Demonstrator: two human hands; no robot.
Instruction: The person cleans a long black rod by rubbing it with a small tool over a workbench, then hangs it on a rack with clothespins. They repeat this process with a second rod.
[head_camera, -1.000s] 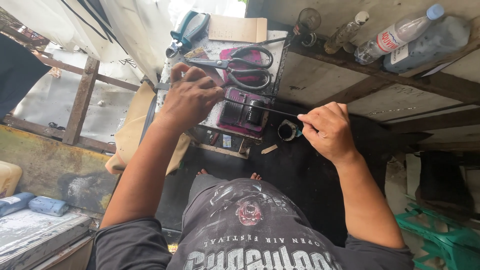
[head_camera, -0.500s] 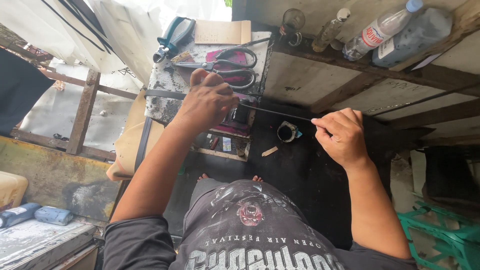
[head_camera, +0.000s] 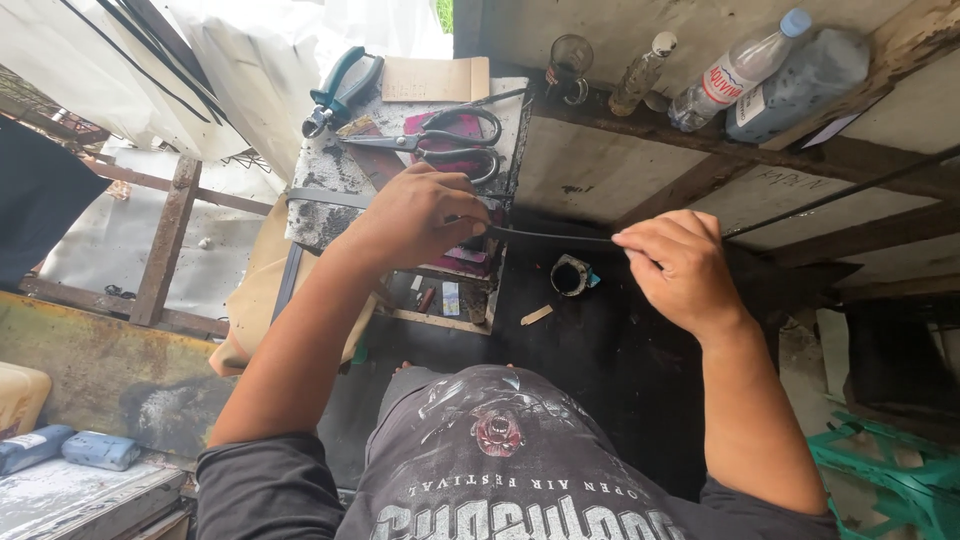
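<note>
A thin black strip (head_camera: 555, 236) is stretched level between my two hands. My left hand (head_camera: 420, 215) pinches its left end over the stained work block (head_camera: 320, 200). My right hand (head_camera: 675, 265) grips the strip farther right, and the strip runs on past it toward the upper right. Black-handled scissors (head_camera: 450, 140) lie on a magenta pad on the block, just beyond my left hand. A small black pot (head_camera: 570, 275) sits on the dark surface below the strip.
Teal-handled pliers (head_camera: 340, 90) and a brown card (head_camera: 435, 78) lie at the block's far end. Plastic bottles (head_camera: 740, 65), a small glass bottle (head_camera: 640, 75) and a glass (head_camera: 570, 60) stand on a wooden ledge. A green plastic stool (head_camera: 890, 470) is at lower right.
My hands rose off the magenta pad and moved apart, drawing the black strip taut between them. The view shifted slightly.
</note>
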